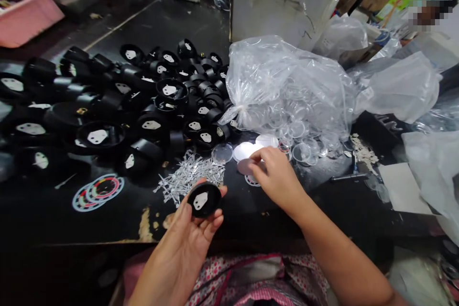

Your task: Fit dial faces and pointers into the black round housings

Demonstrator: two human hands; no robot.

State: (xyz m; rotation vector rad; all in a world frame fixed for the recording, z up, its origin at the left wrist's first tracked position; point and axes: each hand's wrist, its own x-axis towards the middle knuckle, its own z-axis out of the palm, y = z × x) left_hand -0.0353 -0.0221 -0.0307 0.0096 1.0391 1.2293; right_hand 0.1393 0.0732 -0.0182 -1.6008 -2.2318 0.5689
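Observation:
My left hand point(191, 234) holds a black round housing point(211, 199) by its rim, with the open face and its pale inner plate turned up. Over a few white round discs point(244, 152), my right hand point(274, 174) has its thumb and fingertips closed at the edge of one greyish disc point(245, 167). A printed dial point(252, 180) lies partly under that disc. Just beyond my left hand is a heap of small grey pointers point(190, 174). A clear round lens point(222, 153) lies between the heap and the discs.
Many black housings point(150, 124) crowd the table's left side. Two printed dials point(98, 192) lie near the front left. A clear bag point(283, 76) stands behind loose clear lenses point(304, 150). To the right are a pen point(349, 177) and a paper sheet point(405, 189).

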